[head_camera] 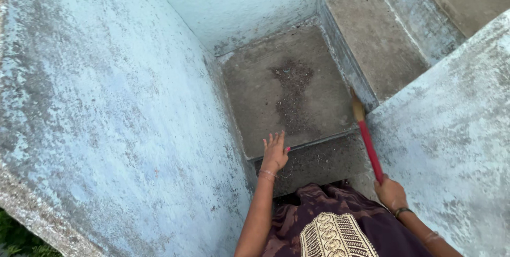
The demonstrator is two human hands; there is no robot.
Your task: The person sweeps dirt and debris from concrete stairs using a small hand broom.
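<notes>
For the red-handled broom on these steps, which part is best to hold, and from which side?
Hold the broom at the near end of its red stick, where the right hand already wraps it. Come from below, beside the right wall: the stick slants up toward the person, and the bristles rest far on the step.

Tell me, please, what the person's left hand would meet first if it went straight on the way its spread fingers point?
Probably the patch of dark swept dirt on the grey concrete stair landing; the left hand points up-frame over it, though its height above the landing is unclear.
</notes>
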